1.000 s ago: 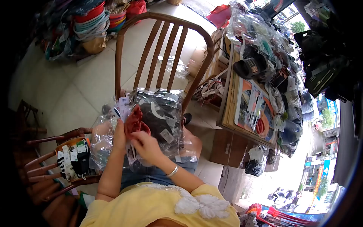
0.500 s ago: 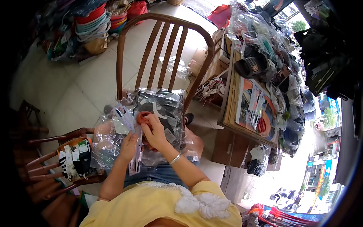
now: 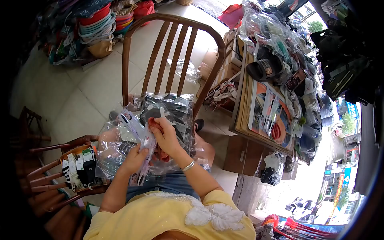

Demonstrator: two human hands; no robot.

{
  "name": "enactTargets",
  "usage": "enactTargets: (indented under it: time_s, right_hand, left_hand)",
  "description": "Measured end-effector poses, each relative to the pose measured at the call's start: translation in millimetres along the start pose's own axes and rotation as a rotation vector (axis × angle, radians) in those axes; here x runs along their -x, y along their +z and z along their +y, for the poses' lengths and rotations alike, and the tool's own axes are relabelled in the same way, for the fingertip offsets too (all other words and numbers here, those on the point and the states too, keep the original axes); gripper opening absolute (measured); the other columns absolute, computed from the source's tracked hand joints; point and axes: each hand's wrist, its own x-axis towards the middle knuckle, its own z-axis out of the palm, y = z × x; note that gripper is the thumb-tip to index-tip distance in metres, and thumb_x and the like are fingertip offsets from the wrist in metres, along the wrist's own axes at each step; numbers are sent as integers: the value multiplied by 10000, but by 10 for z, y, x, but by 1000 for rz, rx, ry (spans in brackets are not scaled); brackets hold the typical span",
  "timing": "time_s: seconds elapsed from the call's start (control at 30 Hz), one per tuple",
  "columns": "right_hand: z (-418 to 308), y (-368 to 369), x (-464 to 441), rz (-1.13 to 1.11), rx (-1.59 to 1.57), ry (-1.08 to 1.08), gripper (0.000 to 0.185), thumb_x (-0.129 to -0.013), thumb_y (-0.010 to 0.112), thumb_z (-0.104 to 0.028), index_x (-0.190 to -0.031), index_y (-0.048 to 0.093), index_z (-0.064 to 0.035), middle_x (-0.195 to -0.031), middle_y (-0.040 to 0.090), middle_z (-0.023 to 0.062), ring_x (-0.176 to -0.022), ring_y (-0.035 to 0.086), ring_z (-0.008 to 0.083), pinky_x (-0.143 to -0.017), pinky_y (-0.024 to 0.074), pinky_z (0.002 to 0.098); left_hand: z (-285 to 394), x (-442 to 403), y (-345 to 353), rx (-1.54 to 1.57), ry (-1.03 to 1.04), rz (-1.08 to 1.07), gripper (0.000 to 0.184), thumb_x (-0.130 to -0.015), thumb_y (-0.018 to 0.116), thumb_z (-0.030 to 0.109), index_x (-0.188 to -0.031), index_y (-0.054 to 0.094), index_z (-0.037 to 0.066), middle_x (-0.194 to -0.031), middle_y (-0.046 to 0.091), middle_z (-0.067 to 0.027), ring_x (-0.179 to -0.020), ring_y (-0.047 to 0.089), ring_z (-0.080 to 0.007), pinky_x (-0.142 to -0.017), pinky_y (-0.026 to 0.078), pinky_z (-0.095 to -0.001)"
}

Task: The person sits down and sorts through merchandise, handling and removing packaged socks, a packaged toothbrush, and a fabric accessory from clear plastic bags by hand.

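Observation:
My left hand (image 3: pixel 135 160) is closed around white-and-purple printed packets (image 3: pixel 147 145) in clear plastic, held over my lap. My right hand (image 3: pixel 166 138), with a bracelet at the wrist, pinches a reddish-brown soft bundle (image 3: pixel 152 122) against the packets' right side. More of the same reddish colour shows below my right palm; whether it is one piece I cannot tell. Under both hands, large clear plastic bags (image 3: pixel 170 108) with dark goods inside lie on the chair seat and across my lap. Another printed packet (image 3: pixel 130 120) juts out past my left hand.
A wooden chair (image 3: pixel 160 60) with a slatted back faces me. At left, a box of packaged socks (image 3: pixel 82 166) rests on another chair. On the right, a table (image 3: pixel 236 124) bears bagged slippers (image 3: pixel 264 69). Stacked basins (image 3: pixel 98 24) stand at the back left.
The reddish bundle, a round loop before, now looks narrower and squeezed in my right fingers. The packets in my left hand have tilted, their lower end swinging slightly left.

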Motion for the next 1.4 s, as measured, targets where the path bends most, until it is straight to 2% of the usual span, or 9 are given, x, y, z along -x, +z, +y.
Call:
enactTargets:
  time_s: [0.23, 0.3, 0.63, 0.7, 0.87, 0.97, 1.1, 1.17, 1.4]
  right_hand:
    - [-63, -37, -8, 47, -578, 431, 141, -943, 524, -175, -981, 502, -41, -755, 547, -17, -673, 490, 37, -602, 406, 176]
    - [45, -12, -47, -45, -12, -256, 173, -887, 571, -87, -1033, 501, -25, -801, 581, 26, -772, 558, 111, -724, 440, 188]
    - [293, -107, -93, 274, -505, 357, 259, -852, 615, -136, -1073, 533, -29, -1028, 570, 152, -893, 563, 215, -778, 474, 359]
    - [568, -191, -64, 185, 630, -144, 321, -823, 641, -170, -1102, 562, -33, -1122, 534, 186, -1026, 527, 327, -878, 423, 429]
    - [-977, -745, 50, 100, -375, 283, 234, -897, 532, -127, -1072, 583, 21, -733, 501, 7, -631, 452, 103, -653, 424, 249]
    - [-1470, -933, 74, -527, -936, -551, 182, -874, 569, -174, -935, 581, -4, -668, 518, 104, -531, 460, 203, -503, 411, 315]
    - [-2107, -891, -10, -927, -1044, -678, 143, -892, 518, -130, -903, 593, -9, -746, 607, 210, -527, 529, 263, -467, 414, 337]
    - [-2204, -783, 47, -861, -1111, -636, 124, -887, 565, -100, -1005, 600, -91, -649, 559, 35, -437, 407, 102, -389, 224, 270]
    - [-2230, -721, -102, -980, -1115, -818, 103, -847, 560, -17, -917, 603, -79, -643, 550, 33, -438, 401, 105, -398, 229, 252]
  left_hand:
    - [-10, 82, -46, 130, -120, 41, 336, -951, 466, 248, -1177, 487, 0, -867, 637, -117, -686, 625, -188, -613, 520, -310]
    - [-62, 48, -86, 139, -43, 30, 324, -948, 462, 229, -1181, 486, 4, -851, 644, -125, -657, 623, -194, -610, 517, -312]
    - [10, 56, -28, 256, -49, -7, 346, -953, 420, 193, -1234, 461, -5, -1021, 627, -174, -795, 648, -227, -686, 547, -347]
    - [31, 56, -71, 297, 30, 40, 371, -952, 422, 196, -1258, 446, -12, -1114, 599, -189, -867, 646, -246, -702, 555, -357]
    - [22, 92, -222, 363, 27, 143, 390, -943, 443, 192, -1271, 429, -19, -1158, 576, -192, -911, 635, -263, -697, 561, -378]
    - [-73, 65, -312, 374, 38, 113, 393, -953, 439, 211, -1277, 420, -11, -1161, 577, -178, -907, 630, -255, -711, 556, -381]
    - [-20, 66, -253, 347, 22, 133, 383, -960, 435, 196, -1279, 415, -15, -1172, 571, -182, -918, 628, -253, -716, 560, -385]
    - [-32, 75, -245, 350, 31, 128, 385, -957, 442, 199, -1277, 418, -15, -1174, 569, -186, -922, 627, -255, -717, 561, -386]
    - [-78, 84, -260, 361, 46, 122, 414, -943, 469, 226, -1279, 418, -11, -1173, 564, -201, -931, 624, -270, -717, 557, -399]
